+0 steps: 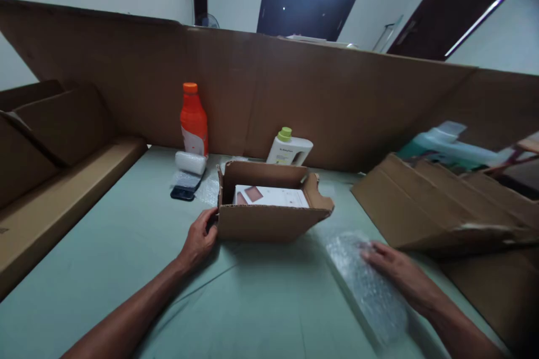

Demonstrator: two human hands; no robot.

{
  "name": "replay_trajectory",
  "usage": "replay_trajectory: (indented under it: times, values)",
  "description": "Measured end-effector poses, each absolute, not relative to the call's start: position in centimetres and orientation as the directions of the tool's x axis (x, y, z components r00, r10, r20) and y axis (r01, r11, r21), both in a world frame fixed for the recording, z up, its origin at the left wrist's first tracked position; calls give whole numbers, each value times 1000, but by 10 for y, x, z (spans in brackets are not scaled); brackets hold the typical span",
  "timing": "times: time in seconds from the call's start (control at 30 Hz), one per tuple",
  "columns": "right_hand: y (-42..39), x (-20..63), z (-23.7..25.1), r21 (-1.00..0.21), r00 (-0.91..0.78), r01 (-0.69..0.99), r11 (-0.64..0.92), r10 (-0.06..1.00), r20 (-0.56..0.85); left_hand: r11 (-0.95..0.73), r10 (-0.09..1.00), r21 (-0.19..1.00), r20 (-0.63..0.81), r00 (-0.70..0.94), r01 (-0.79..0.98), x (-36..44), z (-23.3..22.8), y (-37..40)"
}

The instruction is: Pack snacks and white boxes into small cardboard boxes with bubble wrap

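Note:
An open cardboard box [269, 224] stands on the green table in front of me. Inside it lies a white printed carton [278, 196], its lower part hidden by the box's front wall. My left hand [203, 237] grips the box's left side, fingers curled at the edge. Off to the right, my right hand [389, 263] holds a flat, clear piece of bubble wrap [366, 291] by its upper right part, low over the table. Hand and wrap are slightly blurred.
Behind the box stand an orange bottle [194, 120] and a white bottle [290, 150] with a green cap. A bubble-wrapped roll [190, 162] and a dark phone-like object [182, 193] lie left. A large carton [404, 207] with blue-green containers bounds the right; a cardboard wall [273, 90] closes the back.

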State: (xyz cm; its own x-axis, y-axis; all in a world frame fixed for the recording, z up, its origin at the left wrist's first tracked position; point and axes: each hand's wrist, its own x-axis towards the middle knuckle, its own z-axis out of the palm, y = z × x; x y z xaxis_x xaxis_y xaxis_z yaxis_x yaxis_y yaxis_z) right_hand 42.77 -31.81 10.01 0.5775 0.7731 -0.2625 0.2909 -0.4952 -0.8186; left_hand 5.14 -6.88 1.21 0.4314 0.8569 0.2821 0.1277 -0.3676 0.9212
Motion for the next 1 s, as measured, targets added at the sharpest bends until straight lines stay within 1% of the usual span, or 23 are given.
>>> replay_trajectory:
  times: [0.03,0.07,0.1,0.13,0.17,0.2,0.23,0.27,0.3,0.33,0.4,0.43,0.5,0.6,0.7,0.83,0.9,1.0]
  values:
    - [-333,429,91,-765,514,372,-527,802,-303,-360,858,924,273,435,131,51,14,-68]
    - [-343,431,86,-694,473,480,-537,825,-311,-351,860,926,261,439,138,49,15,-67]
    - [-350,434,83,-606,467,592,-531,839,-279,-342,862,928,247,442,147,47,18,-66]
    - [-354,436,83,-506,491,687,-522,846,-207,-331,865,930,232,444,158,44,21,-66]
    - [-353,437,86,-409,527,751,-519,844,-104,-321,869,931,218,444,171,41,24,-66]
    - [-350,436,90,-338,549,788,-515,836,7,-312,872,932,205,444,184,38,29,-67]
    - [-343,431,95,-306,547,812,-497,831,103,-307,875,932,196,444,194,36,33,-69]
    - [-333,424,100,-316,522,832,-455,836,170,-305,875,931,191,445,200,34,38,-73]
    - [-321,413,103,-364,476,848,-386,856,201,-309,871,929,192,452,202,33,42,-78]
    - [-308,401,105,-438,416,848,-298,886,204,-313,864,929,192,465,197,33,46,-85]
    - [-279,372,104,-595,292,792,-137,941,173,-297,854,940,183,487,167,37,50,-101]
    - [-265,358,100,-649,248,756,-90,956,156,-278,855,949,174,489,148,40,50,-108]
    - [-240,336,90,-693,216,719,-61,966,139,-239,868,964,158,471,117,47,49,-118]
    - [-209,320,75,-683,243,726,-78,959,149,-237,893,963,163,420,129,54,49,-113]
    - [-188,321,69,-671,260,735,-94,953,153,-249,902,957,173,395,151,61,55,-92]
    - [-191,344,68,-628,286,770,-113,941,181,-235,893,964,162,419,128,61,60,-73]
    - [-209,367,65,-577,351,797,-177,914,205,-210,907,965,134,399,154,50,58,-77]
    - [-244,401,58,-488,480,809,-327,848,227,-163,937,954,70,342,251,26,50,-100]
